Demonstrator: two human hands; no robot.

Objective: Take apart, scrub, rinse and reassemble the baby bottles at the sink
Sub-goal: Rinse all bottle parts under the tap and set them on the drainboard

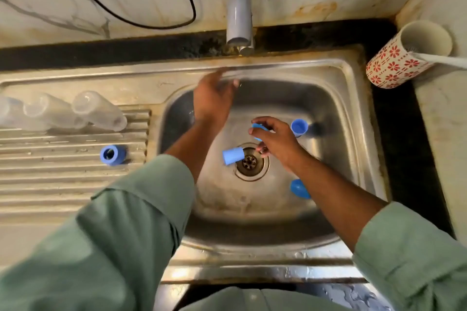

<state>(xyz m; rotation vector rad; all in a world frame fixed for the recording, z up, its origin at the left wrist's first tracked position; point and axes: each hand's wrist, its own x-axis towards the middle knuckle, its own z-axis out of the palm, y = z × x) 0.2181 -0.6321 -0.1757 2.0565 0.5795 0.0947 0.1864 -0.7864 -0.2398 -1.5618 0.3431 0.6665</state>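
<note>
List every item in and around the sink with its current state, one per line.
Left hand: open, raised below the tap.
Right hand: gripping a blue cap.
Cap by the drain: lying on its side.
Cap near the basin's right wall: standing upright.
Cap on the drainboard: on its side.
Clear bottles: lying down, uncapped.
Mug: tipped over.

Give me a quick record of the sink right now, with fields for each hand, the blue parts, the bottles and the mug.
left hand: open, raised over the basin's far side
right hand: grips a blue cap
sink basin: blue cap by the drain, two more blue parts at right
drainboard: blue ring, clear bottles lying down
floral mug: on counter, right
</note>
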